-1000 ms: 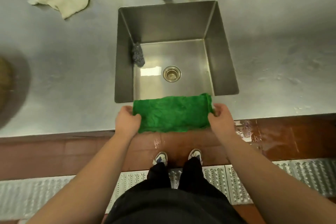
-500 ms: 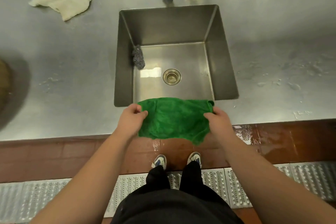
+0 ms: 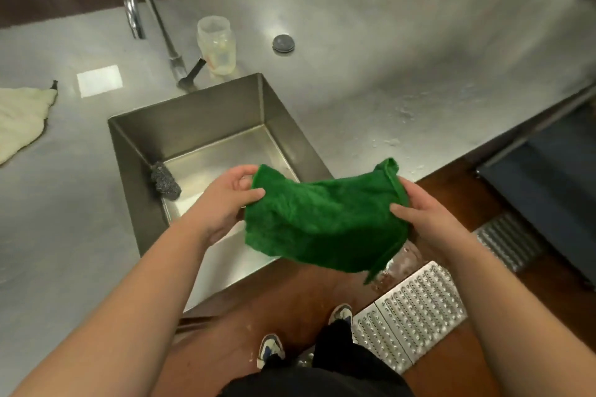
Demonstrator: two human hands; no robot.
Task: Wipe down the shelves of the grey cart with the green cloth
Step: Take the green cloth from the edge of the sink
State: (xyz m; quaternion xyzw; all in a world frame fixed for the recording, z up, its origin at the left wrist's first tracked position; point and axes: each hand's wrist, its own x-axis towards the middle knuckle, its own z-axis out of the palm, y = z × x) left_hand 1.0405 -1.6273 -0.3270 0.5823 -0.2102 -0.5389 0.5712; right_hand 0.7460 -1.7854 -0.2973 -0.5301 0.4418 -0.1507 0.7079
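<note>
The person holds the green cloth (image 3: 325, 219) with both hands, above the front right corner of the sink (image 3: 200, 126) and the edge of the steel counter (image 3: 371, 80). The left hand (image 3: 225, 200) is closed on the left end of the cloth, thumb on top & fingers curled under the fabric. The right hand (image 3: 422, 213) grips the right end, thumb pressed on the top side, the other fingers hidden behind the cloth. The cloth hangs loose between the hands, w/ one corner dropping down toward the wet floor (image 3: 290, 306).

In the sink a dark steel scrubber (image 3: 165, 181) leans against the left wall, near the bottom. Behind the sink stands the tap (image 3: 151, 22), and just beside it, on its right, a clear plastic bottle (image 3: 216, 45) (upright, almost empty). A round grey plug (image 3: 283, 43) lies on the counter to the right of the bottle, apart from it. At the far left a pale cloth (image 3: 19, 119) lies flat on the counter. On the floor there is a metal grate (image 3: 416, 313), and the person's shoes (image 3: 270, 349) are next to it
</note>
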